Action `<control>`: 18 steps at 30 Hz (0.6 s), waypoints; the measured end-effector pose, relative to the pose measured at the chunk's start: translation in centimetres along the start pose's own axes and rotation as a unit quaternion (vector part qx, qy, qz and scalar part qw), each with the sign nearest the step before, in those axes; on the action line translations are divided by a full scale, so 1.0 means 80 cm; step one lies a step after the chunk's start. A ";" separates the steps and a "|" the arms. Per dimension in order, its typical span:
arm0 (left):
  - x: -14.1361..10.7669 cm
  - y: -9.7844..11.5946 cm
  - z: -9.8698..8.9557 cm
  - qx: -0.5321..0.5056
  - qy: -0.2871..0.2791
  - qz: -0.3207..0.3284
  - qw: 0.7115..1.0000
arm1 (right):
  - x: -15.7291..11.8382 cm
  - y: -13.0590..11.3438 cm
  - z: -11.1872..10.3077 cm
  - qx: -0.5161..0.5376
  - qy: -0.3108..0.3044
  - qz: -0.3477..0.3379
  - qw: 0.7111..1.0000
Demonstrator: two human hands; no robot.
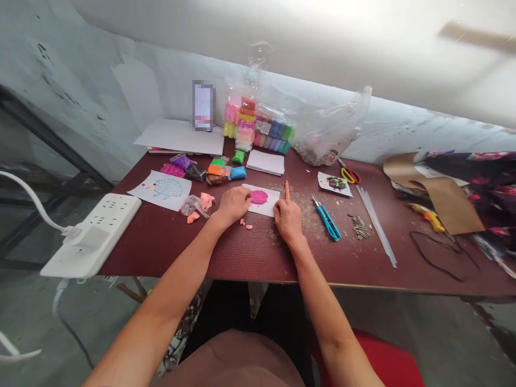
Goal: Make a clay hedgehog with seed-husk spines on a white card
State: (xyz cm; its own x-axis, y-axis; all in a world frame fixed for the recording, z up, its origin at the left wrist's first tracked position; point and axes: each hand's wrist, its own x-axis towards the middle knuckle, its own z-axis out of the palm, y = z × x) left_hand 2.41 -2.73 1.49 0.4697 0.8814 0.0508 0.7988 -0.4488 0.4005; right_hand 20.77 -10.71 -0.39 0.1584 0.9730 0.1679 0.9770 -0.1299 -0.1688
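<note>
A small white card [271, 206] with a flat pink clay shape [259, 197] lies between my hands. My left hand [235, 205] is closed at the card's left side, fingertips at the edge of the pink clay; anything pinched there is too small to make out. My right hand [288, 217] rests curled at the card's right edge, its fingers bent, and what they hold, if anything, is hidden. An orange pen-like tool [287, 190] stands out just beyond its knuckles. Small peach clay bits [249, 227] lie below the card, and larger peach lumps [207, 201] sit left of my left hand.
On the left are a hedgehog drawing [167, 188] and a white power strip [94, 236]. Clay packs [245, 121] and a phone [203, 106] stand at the back. A teal cutter [327, 219], scissors [350, 174], glue sticks [377, 227] and a glue gun [431, 217] lie on the right.
</note>
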 end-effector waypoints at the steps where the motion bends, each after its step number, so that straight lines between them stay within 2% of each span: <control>1: 0.000 0.001 0.000 0.001 0.000 0.002 1.000 | -0.001 0.000 0.001 0.002 0.003 0.001 1.000; 11: -0.003 0.009 0.002 -0.017 0.003 0.039 0.999 | -0.020 0.003 0.000 0.014 0.009 0.003 1.000; 18: -0.013 0.031 0.011 -0.024 -0.022 0.111 0.993 | -0.039 0.017 -0.001 0.033 0.042 0.017 0.998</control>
State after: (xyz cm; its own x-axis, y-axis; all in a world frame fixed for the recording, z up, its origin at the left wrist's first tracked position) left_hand 4.30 -4.88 1.61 0.6486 0.7540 0.1033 0.6558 -0.6226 0.4269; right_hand 21.61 -13.92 -1.05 0.2055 0.9486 0.2405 0.9599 -0.1474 -0.2385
